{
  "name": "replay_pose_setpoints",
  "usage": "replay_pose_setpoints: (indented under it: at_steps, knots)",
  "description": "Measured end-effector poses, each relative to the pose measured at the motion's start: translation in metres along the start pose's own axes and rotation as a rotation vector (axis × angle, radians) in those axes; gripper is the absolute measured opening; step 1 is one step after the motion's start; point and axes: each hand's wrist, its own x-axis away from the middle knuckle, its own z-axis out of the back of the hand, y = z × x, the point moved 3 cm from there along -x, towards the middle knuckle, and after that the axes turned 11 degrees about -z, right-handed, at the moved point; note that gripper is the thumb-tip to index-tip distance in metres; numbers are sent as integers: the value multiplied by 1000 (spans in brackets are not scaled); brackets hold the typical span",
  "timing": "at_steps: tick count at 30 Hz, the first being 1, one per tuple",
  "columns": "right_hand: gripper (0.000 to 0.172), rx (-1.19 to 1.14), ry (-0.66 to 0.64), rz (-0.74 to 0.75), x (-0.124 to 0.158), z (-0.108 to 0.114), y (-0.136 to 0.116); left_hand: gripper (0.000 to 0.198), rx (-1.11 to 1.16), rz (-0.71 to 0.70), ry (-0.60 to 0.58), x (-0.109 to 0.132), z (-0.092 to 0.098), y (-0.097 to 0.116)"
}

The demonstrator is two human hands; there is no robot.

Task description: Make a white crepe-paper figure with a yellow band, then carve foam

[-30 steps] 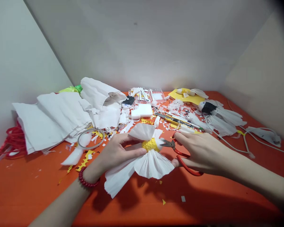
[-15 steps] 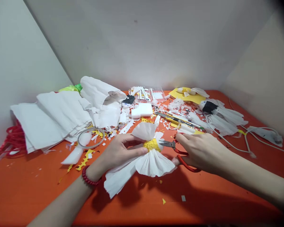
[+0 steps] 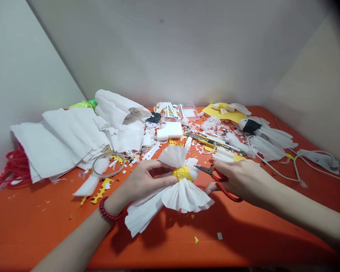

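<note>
My left hand [image 3: 149,176] grips a paper fish [image 3: 183,173] near its middle. Yellow scales wrap its body, its head end is white, and pleated white crepe-paper fins [image 3: 184,196] fan out above and below it. A long white tail spreads beneath my left wrist. My right hand [image 3: 238,175] holds scissors [image 3: 226,192] with red handles, fingers in the loops. Their dark blades point left, with the tips beside the fish's white head; whether they touch it I cannot tell.
White crepe paper [image 3: 68,136] is piled at the left by red cord [image 3: 15,168]. A tape ring [image 3: 109,165], yellow scraps, a white foam block [image 3: 170,130] and a utility knife [image 3: 205,142] lie farther back. A black-and-white paper fish [image 3: 252,127] and a white cable [image 3: 296,172] are at the right.
The scissors have moved slightly right, away from the yellow scales, and their blades look more closed. My left hand and the fish have stayed nearly in place.
</note>
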Motion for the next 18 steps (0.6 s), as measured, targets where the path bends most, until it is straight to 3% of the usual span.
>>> replay_pose_setpoints:
  at_steps: [3, 6, 12, 18]
  knots:
    - [50, -237, -203, -112, 2, 0, 5, 29, 1, 29, 43, 0, 3, 2]
    - [45, -314, -314, -202, 4, 1, 12, 29, 50, 51, 70, 0, 3, 2]
    - [37, -206, -226, -272, 9, 1, 19, 33, 206, 85, 90, -1, 1, -2]
    - [27, -405, -245, -240, 8, 6, 1, 37, 287, 86, 106, -4, -3, -5]
